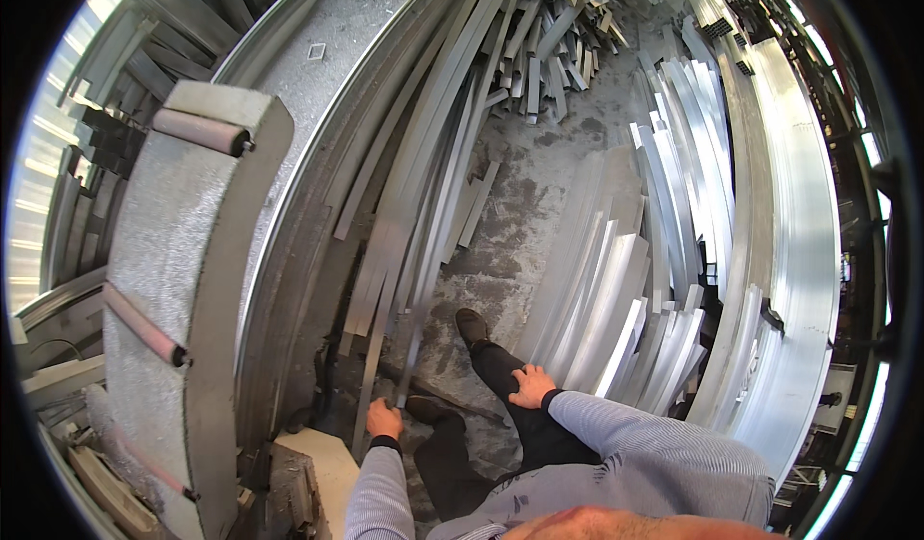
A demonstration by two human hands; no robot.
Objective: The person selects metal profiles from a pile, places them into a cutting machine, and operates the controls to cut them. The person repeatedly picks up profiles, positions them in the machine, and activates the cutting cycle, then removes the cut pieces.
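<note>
Low at centre-left, my left hand (384, 420) is closed at the near end of a long, narrow grey metal bar (412, 347). That bar runs away from me beside a bundle of similar long bars (409, 193); its near end is slightly blurred. Part of my left fingers is hidden by the back of the hand. My right hand (531, 386) lies on my bent right leg near the knee, fingers apart and holding nothing. To its right lie shiny silver metal profiles (602, 299), stacked lengthwise on the floor.
A roller conveyor (154, 251) with reddish rollers stands at the left. A pale board (322, 463) sits beside my left forearm. Many short metal offcuts (549, 49) are heaped at the far end. Long wide profiles (804, 203) line the right side. Stained concrete floor (529, 184) shows between the stacks.
</note>
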